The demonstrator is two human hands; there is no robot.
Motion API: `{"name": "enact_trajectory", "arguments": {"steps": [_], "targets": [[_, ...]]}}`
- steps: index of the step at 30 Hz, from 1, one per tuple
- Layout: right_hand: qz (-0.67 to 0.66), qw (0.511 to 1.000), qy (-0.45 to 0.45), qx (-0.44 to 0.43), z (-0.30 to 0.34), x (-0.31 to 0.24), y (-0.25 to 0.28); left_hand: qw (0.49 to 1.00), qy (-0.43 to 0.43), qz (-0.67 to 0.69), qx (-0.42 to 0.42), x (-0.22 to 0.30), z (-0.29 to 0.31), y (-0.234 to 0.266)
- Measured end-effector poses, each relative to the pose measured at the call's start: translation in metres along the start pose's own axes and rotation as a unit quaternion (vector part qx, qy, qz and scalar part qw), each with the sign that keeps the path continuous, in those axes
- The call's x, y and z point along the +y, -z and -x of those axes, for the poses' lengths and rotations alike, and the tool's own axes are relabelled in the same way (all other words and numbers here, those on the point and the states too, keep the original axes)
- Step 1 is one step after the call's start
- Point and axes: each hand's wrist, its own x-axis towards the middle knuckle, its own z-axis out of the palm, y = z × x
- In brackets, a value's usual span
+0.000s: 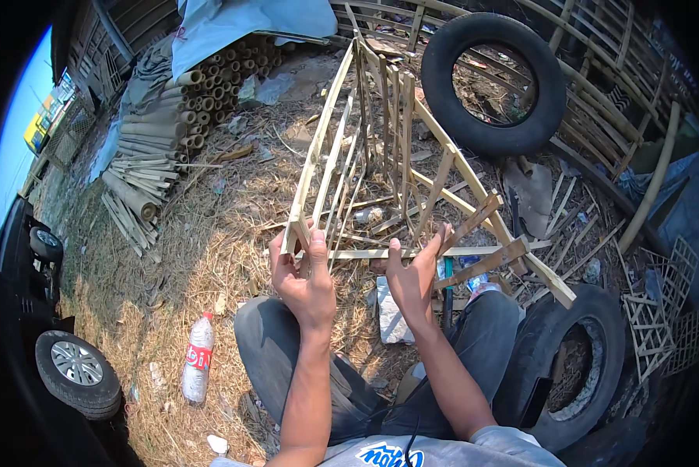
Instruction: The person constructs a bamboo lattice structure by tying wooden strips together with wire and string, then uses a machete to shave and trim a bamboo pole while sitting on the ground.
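A frame of pale split-bamboo slats (pixel 322 134) stands before me, its long slats spreading toward me from a narrow far end. My left hand (pixel 303 289) grips its near left corner, thumb up against the slat end. Around the crosswise slat at the near side, my right hand (pixel 413 279) has its thumb raised and fingers curled, partly hidden behind the wood. Right of that hand, short struts (pixel 486 263) meet a thick slanting bamboo strip (pixel 548 280). Below the crosswise slat, between my knees, lies a pale flat block (pixel 394 311).
A tyre (pixel 437 97) leans on the bamboo fence (pixel 598 54) at the back right; another tyre (pixel 513 397) lies by my right knee. Bamboo poles (pixel 159 128) are stacked at the far left. A plastic bottle (pixel 198 359) stands left of my legs, near a vehicle wheel (pixel 77 364).
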Motion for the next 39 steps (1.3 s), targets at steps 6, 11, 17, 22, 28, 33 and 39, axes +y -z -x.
{"name": "enact_trajectory", "arguments": {"steps": [6, 11, 17, 22, 28, 33, 39], "targets": [[-0.101, 0.994, 0.041, 0.012, -0.031, 0.025, -0.017, 0.980, -0.069, -0.148, -0.112, -0.003, -0.008, 0.001], [-0.171, 0.978, 0.045, 0.111, -0.049, 0.044, -0.026, 0.977, -0.028, -0.160, -0.136, -0.006, -0.014, -0.007], [-0.098, 0.994, -0.004, 0.046, -0.067, 0.058, -0.026, 0.966, -0.037, -0.125, -0.222, -0.011, -0.017, -0.006], [-0.234, 0.972, -0.009, 0.023, -0.067, 0.064, -0.030, 0.906, 0.072, -0.019, -0.418, -0.002, -0.029, 0.006], [-0.246, 0.969, 0.011, -0.032, -0.069, 0.056, -0.022, 0.858, 0.066, 0.109, -0.497, 0.003, -0.035, 0.011], [-0.220, 0.975, -0.011, -0.044, -0.069, 0.066, -0.028, 0.898, 0.087, 0.182, -0.392, -0.006, -0.032, 0.011], [-0.173, 0.984, 0.013, -0.029, -0.068, 0.064, -0.028, 0.957, 0.081, 0.173, -0.218, -0.011, -0.014, -0.007]]}}
